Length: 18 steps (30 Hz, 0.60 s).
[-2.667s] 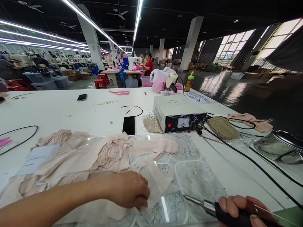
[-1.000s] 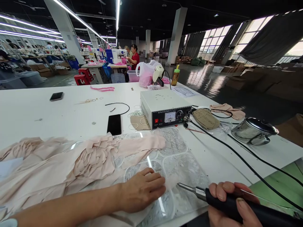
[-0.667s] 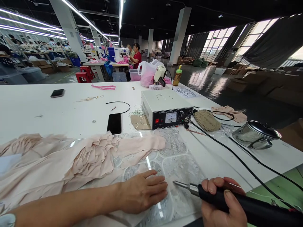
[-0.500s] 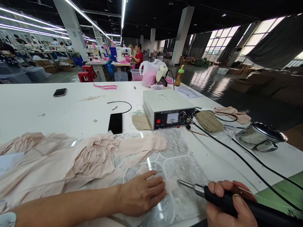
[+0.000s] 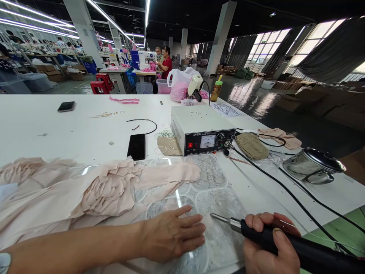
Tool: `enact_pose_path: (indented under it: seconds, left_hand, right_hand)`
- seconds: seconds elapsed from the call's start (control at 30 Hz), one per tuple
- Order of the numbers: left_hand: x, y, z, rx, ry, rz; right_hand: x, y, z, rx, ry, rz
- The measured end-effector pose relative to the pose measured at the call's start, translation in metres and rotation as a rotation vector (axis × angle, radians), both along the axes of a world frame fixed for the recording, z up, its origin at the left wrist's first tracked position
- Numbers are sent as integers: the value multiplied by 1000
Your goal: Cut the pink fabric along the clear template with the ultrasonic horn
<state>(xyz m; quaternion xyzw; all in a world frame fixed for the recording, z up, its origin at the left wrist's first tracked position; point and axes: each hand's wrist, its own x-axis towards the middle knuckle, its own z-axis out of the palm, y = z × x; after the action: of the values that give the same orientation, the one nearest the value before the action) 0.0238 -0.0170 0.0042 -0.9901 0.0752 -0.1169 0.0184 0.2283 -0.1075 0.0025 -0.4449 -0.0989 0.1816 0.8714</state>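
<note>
Black cylindrical hand tool with pointed silver metal tip point(image 5: 313, 247) is gripped by the right hand's point(image 5: 266, 253) curled fingers, its tip over a clear patterned sheet point(image 5: 212, 173). Palm down beside it, the left hand point(image 5: 176, 235) spreads its fingers. Beyond lie crumpled pale-pink fabric pieces point(image 5: 110, 190) and a cream metal box point(image 5: 203, 118).

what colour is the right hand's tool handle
The tool handle is black, seen best in the head view.
</note>
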Motion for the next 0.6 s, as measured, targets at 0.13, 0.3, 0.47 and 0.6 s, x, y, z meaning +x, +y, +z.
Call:
enact_pose_path:
  seconds: [0.13,0.3,0.47,0.6]
  left_hand:
    - [-2,0,-1,-23,-2,29]
    - [-3,-1,0,-45,-5,37]
    - [-3,-1,-3,-48,-19,55]
    - [-5,-2,-7,-40,-22,71]
  right_hand:
    - [1,1,-1,-15,1,9]
    - [2,3,-2,-16,-30,-7]
    - [2,4,0,-18,-30,-11]
    - [0,6,3,-25,-18,-28]
